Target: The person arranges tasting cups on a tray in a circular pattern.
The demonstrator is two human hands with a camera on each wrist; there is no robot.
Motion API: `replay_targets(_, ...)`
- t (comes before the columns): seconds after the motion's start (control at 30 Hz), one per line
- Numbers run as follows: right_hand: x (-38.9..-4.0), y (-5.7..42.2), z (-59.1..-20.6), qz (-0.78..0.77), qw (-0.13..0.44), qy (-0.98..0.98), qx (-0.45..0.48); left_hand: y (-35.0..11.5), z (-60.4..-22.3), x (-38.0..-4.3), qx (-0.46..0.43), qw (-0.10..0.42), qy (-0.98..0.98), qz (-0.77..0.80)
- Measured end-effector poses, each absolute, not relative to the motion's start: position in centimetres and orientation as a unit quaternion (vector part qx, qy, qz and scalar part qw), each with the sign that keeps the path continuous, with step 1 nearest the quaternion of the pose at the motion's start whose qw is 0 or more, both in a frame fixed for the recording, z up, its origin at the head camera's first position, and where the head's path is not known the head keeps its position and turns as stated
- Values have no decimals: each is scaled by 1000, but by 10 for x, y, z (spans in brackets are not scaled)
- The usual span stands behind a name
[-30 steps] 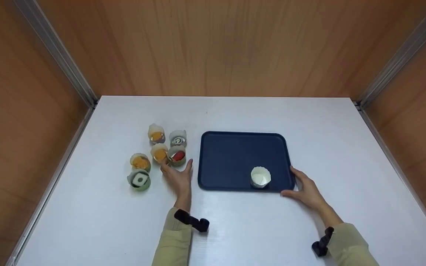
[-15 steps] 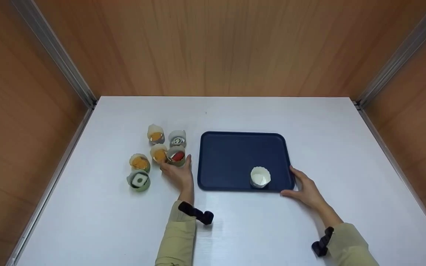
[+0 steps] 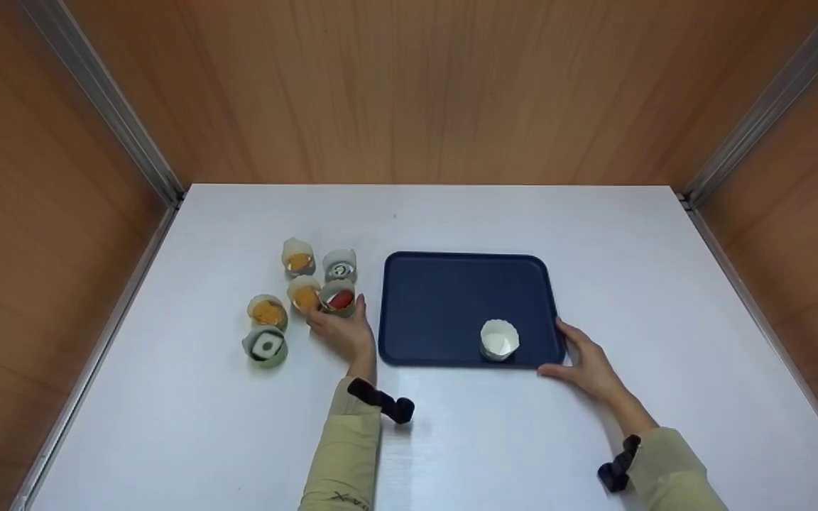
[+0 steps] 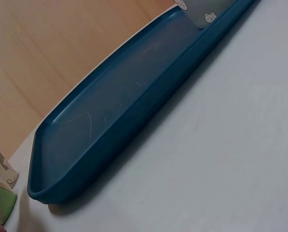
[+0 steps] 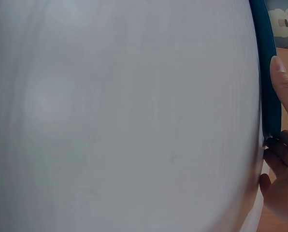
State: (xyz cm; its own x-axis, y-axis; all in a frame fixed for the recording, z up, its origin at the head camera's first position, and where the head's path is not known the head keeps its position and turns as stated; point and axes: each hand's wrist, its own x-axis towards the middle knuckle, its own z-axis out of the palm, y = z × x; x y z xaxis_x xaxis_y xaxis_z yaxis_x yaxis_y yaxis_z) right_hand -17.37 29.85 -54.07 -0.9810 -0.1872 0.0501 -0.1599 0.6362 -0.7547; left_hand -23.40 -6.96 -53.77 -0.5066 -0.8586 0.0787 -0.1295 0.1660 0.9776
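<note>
Near the middle of the table, my left hand (image 3: 345, 337) has its thumb and fingers on either side of a green paper baking cup (image 3: 339, 309) with a red piece inside. Beside that cup stands a pale cup with an orange piece (image 3: 304, 297). My right hand (image 3: 590, 365) grips the near right corner of the dark blue tray (image 3: 451, 305), thumb along the front rim and fingers at the right side. On the tray, near its front, stands a pale paper cup (image 3: 500, 341) with no contents visible. Only a sliver of the left hand shows in the left wrist view.
Left of my left hand stand a cup with orange pieces (image 3: 268, 312) and a green cup with a white square piece (image 3: 265, 346). Farther back are another orange-filled cup (image 3: 299, 258) and a grey-green cup (image 3: 340, 267). Wooden panels (image 3: 416, 92) enclose the white table.
My left hand has moved slightly forward, and its thumb has closed in on the right side of the cup with the red piece. The right hand and tray stay put.
</note>
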Motion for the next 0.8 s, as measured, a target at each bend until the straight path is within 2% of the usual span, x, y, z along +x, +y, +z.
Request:
replay_targets(0.33,-173,298,-542,-408,11,908,-95,-69,-542,-236,367,357,-679,-526)
replay_targets(0.8,-174,298,-542,-407,24,909,-91,-73,-542,-236,352,340,-705,-513)
